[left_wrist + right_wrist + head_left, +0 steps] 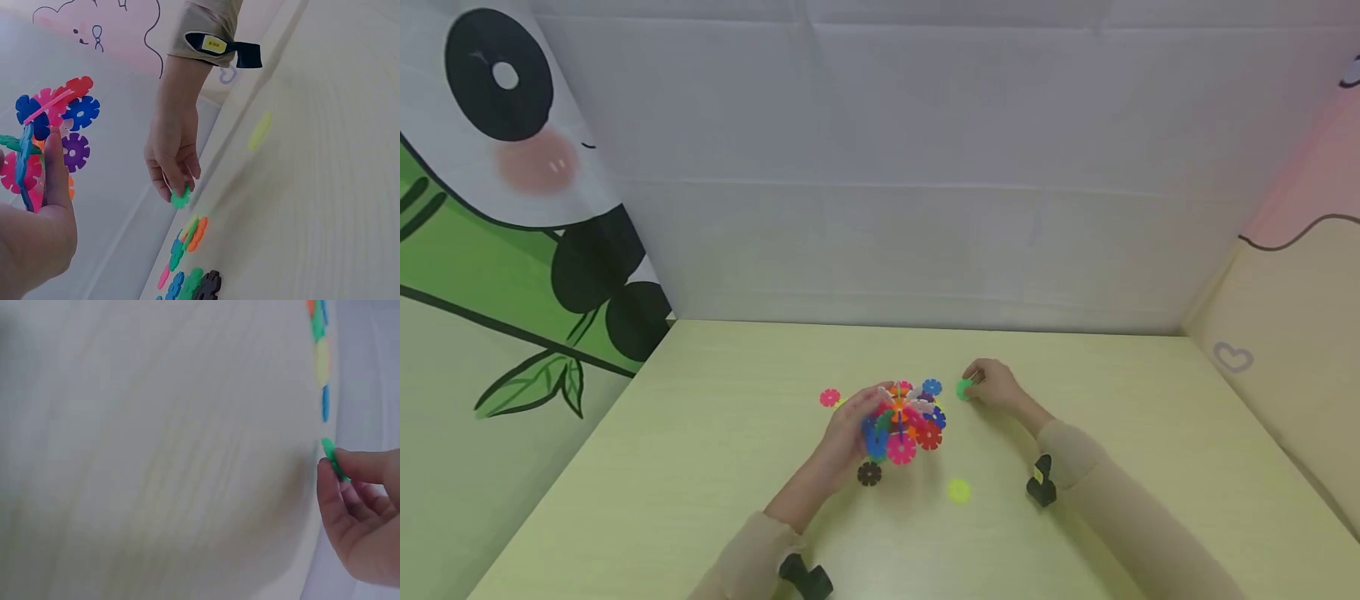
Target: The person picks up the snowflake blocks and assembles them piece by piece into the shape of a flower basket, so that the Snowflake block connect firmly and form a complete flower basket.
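On the table, a near yellow disc lies unjoined; your left hand grips the joined cluster, right hand pinches a green disc.

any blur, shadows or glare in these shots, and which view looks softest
Head: fairly even light, soft shadows on the table below the disc cluster; left wrist: a dim, soft-edged shadow near the yellow disc; right wrist: softest, greyish, with a broad smudgy shadow beside the right hand and blurry edges on the row of discs; no strong glare anywhere.
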### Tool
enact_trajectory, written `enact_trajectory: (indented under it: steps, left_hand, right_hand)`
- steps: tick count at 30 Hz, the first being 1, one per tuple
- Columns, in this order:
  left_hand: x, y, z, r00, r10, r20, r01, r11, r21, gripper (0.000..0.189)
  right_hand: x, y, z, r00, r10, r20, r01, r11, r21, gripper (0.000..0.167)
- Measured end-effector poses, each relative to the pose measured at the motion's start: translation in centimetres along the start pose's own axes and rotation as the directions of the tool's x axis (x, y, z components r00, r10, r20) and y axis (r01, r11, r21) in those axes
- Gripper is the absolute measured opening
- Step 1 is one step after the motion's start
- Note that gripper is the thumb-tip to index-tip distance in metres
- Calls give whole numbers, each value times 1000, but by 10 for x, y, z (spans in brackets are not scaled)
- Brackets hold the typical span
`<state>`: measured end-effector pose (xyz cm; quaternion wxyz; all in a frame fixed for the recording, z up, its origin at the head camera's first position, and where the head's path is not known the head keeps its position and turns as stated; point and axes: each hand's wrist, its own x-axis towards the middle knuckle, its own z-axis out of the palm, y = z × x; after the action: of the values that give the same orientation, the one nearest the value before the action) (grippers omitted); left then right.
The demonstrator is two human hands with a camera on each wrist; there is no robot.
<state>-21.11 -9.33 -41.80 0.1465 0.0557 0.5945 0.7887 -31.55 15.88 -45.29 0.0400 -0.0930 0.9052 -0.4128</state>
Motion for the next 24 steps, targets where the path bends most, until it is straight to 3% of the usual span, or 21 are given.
enact_trajectory:
  steps: [2,5,8,13,24]
  left_hand:
    - [1,1,0,1000,-13,19,13,999,-36,46]
    - [1,2,-1,999,-31,28,32,997,-66,43]
    - [2,2,-1,999,-38,18,39,996,-74,37]
    - [2,2,-2,1000,-21,13,22,997,-74,31]
    - [1,0,-1,1000,22,-16,-21,998,58,45]
  right_hand:
    - [-8,-12,-1,1000,1,-12,1,991,133,23]
    - [-23,-37,-7,999,-38,-21,43,945,324,27]
    - [-39,-68,-13,993,-117,-15,113,909,400,28]
    - [-57,-98,-16,977,-214,5,195,901,388,25]
    - [-68,-105,-10,962,-273,-10,268,937,225,22]
